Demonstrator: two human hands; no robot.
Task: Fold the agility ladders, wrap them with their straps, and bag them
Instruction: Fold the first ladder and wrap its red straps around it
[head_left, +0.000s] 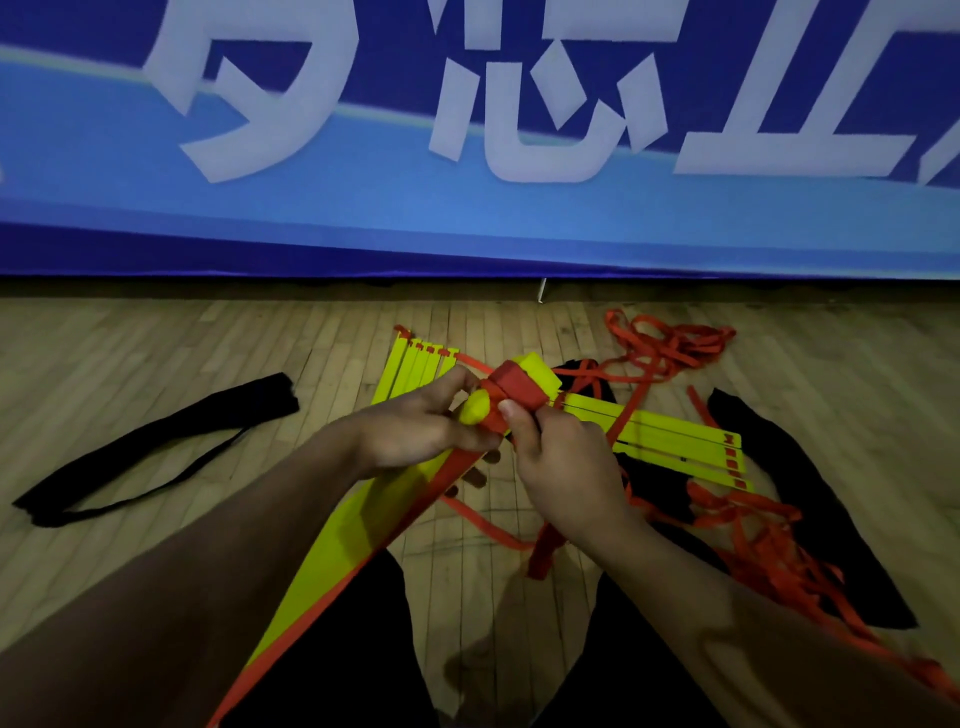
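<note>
I hold a folded bundle of yellow ladder rungs (363, 525) slanting from my lap up to the middle of the view. Orange strap (519, 395) is wound around its far end. My left hand (415, 431) grips the bundle just below the wound part. My right hand (561, 467) pinches the orange strap at the wrap. Two more stacks of yellow rungs lie on the floor: one behind my hands (415, 366), one to the right (680, 447). Loose orange straps (670, 345) trail across the floor on the right.
A long black bag (156, 447) lies flat on the wooden floor at the left. More black fabric (810, 493) lies at the right under the tangled straps. A blue banner (467, 218) with white characters stands along the far edge. My dark-clothed legs fill the bottom.
</note>
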